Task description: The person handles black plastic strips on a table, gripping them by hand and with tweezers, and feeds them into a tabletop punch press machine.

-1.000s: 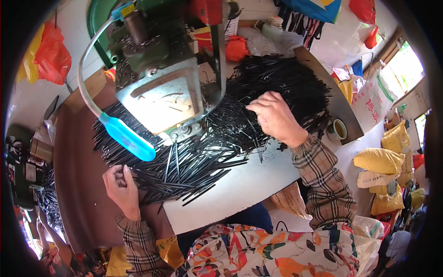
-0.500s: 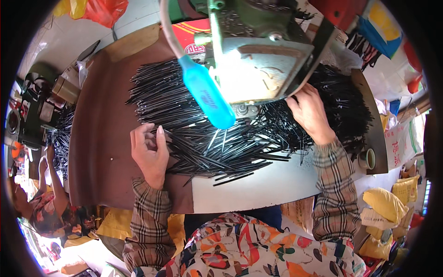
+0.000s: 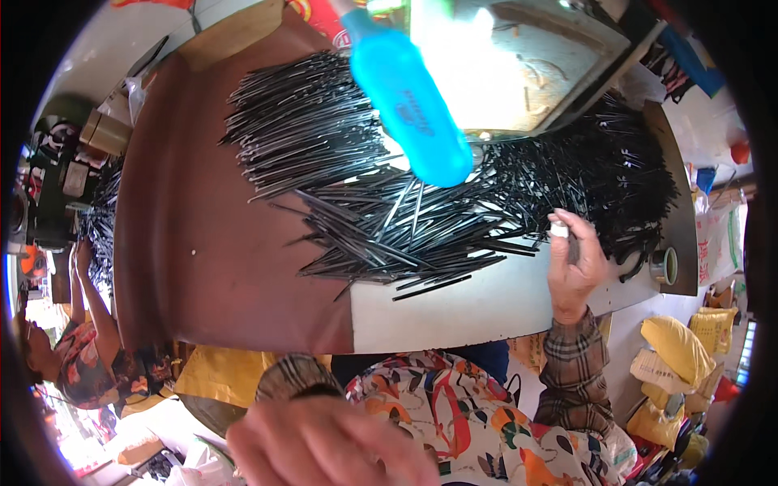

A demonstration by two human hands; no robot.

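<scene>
My left hand point(image 3: 328, 441), large and smeared by motion, is raised close at the bottom, in front of my patterned clothing; its fingers are too blurred to show a hold. My right hand point(image 3: 579, 271) hovers over the table's right side, beside the dark heap. Its thumb and bent forefinger come together at a small white piece point(image 3: 559, 229), perhaps a wrap on the thumb; anything pinched there cannot be made out. Thin black sticks point(image 3: 405, 231) lie crisscrossed in the middle. A neater stack of black sticks point(image 3: 308, 121) lies behind on the left, and a tangled dark heap point(image 3: 624, 170) on the right.
A blue lamp head point(image 3: 413, 113) hangs over the sticks, before a brightly lit machine point(image 3: 535, 73). A small cup point(image 3: 666, 266) stands at the table's right edge. Yellow sacks point(image 3: 677, 352) lie beyond. Another person point(image 3: 93, 352) works at far left.
My left hand has left the sticks and risen toward me, blurred. My right hand has drawn back from the machine toward the near right. The whole view has shifted slightly.
</scene>
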